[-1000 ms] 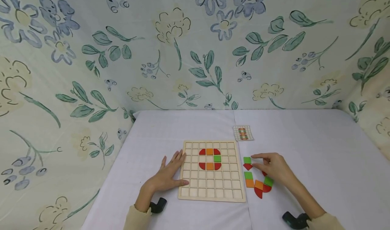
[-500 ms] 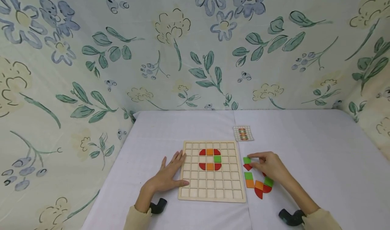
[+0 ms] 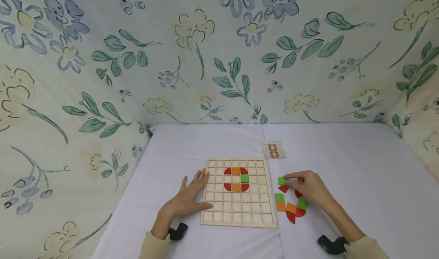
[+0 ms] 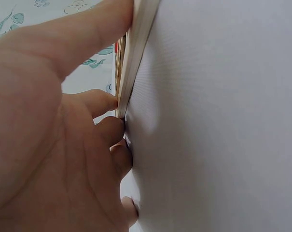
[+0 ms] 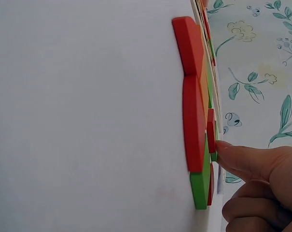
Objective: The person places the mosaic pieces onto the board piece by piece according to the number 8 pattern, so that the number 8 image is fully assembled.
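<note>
A wooden grid board (image 3: 232,206) lies on the table, with red quarter-round, orange and green tiles set in its upper cells. My left hand (image 3: 186,201) rests at the board's left edge, fingers spread and straight, thumb (image 4: 95,31) over the frame. Right of the board, my right hand (image 3: 310,187) pinches a green square tile (image 3: 282,180) between thumb (image 5: 237,153) and index finger. Just below that tile is a red tile (image 3: 283,189). Another red tile (image 3: 298,193) is partly hidden by the hand.
Several loose tiles lie below the right hand: a green square (image 3: 279,197), an orange square (image 3: 281,206), another green one (image 3: 302,204) and a red quarter-round (image 3: 291,217). A small pattern card (image 3: 273,150) lies beyond the board's upper right corner. Floral cloth (image 3: 205,60) hangs behind the table.
The green square tile and the red tile below it have shifted slightly right and turned, along with my right hand's fingers. My left hand and the board have stayed put.
</note>
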`<state>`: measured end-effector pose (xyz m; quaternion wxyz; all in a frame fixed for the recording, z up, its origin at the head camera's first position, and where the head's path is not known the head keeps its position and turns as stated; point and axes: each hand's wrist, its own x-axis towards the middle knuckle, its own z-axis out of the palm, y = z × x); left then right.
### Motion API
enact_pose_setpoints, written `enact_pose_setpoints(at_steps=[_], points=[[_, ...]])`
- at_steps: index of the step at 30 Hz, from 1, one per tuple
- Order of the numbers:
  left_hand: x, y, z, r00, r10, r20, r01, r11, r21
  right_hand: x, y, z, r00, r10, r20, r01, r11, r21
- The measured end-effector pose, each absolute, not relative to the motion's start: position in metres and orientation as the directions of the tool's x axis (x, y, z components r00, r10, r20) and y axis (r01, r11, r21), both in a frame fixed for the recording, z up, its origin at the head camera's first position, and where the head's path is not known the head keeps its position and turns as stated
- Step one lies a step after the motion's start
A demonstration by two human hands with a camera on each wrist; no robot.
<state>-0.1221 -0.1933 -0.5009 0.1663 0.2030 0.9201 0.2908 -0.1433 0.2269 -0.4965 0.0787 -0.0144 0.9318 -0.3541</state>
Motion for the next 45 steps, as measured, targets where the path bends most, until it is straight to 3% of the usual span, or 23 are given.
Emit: enact_pose_setpoints(at_steps=[17,45], points=[[-0.1225,-0.1935,-0.5009,-0.860,0.476,-0.181,0.277,0.735,0.618,-0.1430,0.2220,-0.4935,-0.995,-0.035,-0.093,0.032,0.771,-0.636],[-0.1210,-0.1936,-0.4989,-0.861,0.476,-0.176,0.278,0.733,0.621,-0.1471,0.2289,-0.4908,-0.991,-0.097,-0.094,-0.012,0.759,-0.651]])
